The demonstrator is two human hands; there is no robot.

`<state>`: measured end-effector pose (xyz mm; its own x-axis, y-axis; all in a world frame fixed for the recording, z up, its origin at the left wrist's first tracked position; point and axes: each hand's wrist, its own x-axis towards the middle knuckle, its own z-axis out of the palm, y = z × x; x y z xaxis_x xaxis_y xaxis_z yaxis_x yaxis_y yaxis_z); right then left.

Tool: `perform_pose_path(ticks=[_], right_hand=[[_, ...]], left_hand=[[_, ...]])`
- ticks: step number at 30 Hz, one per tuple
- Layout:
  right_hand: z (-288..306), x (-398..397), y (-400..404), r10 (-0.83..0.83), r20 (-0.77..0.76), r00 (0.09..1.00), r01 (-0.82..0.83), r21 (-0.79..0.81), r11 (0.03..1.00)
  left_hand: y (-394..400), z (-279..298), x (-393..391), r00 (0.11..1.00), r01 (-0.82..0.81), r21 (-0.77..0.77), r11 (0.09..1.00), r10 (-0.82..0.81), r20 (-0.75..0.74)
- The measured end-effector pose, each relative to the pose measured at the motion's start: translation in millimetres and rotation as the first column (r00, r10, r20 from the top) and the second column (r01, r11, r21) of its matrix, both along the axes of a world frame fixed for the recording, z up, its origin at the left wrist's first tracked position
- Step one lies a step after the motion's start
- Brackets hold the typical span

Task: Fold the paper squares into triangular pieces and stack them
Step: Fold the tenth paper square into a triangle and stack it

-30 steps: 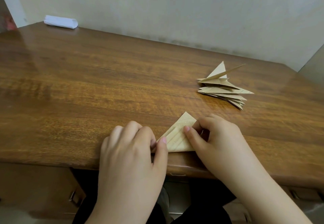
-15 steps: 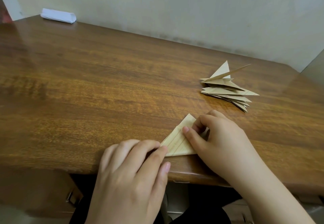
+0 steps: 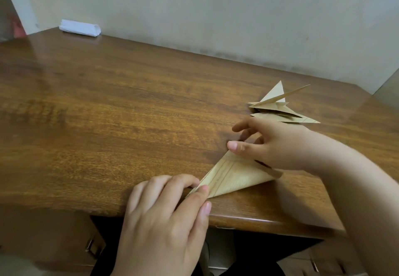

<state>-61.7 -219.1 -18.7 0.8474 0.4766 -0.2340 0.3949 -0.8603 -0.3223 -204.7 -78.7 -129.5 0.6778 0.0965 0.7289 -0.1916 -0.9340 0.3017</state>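
A tan paper triangle (image 3: 234, 178) with faint printed lines lies near the table's front edge, its right corner curling up off the wood. My left hand (image 3: 164, 221) pinches its lower left corner between thumb and fingers. At the triangle's upper tip and right edge is my right hand (image 3: 282, 146), thumb on top of the tip and the other fingers spread behind it. A loose stack of folded tan triangles (image 3: 278, 108) sits just beyond my right hand, its top pieces sticking up.
The wooden table (image 3: 108, 113) stands against a pale wall. A white folded bundle (image 3: 80, 28) lies at the far left corner. Below the front edge are drawer handles and my dark-clothed lap.
My right hand has opened its fingers and shifted up the triangle towards the stack. The paper's right side has lifted. My left hand went from pressing the edge to pinching the lower left corner.
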Motion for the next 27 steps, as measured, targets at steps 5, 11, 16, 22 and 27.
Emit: perform_pose_path(ticks=[5,11,16,22,27], right_hand=[[2,13,4,0.038,-0.149,0.988,-0.037,0.008,0.999],[6,10,2,0.153,-0.241,0.958,-0.152,0.022,0.988],[6,1,1,0.147,-0.132,0.98,-0.148,-0.002,0.989],[4,0,-5,0.169,-0.117,0.979,-0.168,0.024,0.986],[3,2,-22,0.187,-0.077,0.979,-0.18,0.082,0.98]], left_hand=[[4,0,-2,0.998,0.047,0.018,0.999,-0.047,-0.036],[7,8,-2,0.992,0.091,0.043,0.995,-0.086,-0.097],[12,22,5,0.972,0.152,-0.001,0.988,-0.15,-0.181],[16,45,24,0.869,0.14,-0.182,0.973,-0.209,-0.448],[20,60,33,0.791,0.099,-0.278,0.955,-0.245,-0.56]])
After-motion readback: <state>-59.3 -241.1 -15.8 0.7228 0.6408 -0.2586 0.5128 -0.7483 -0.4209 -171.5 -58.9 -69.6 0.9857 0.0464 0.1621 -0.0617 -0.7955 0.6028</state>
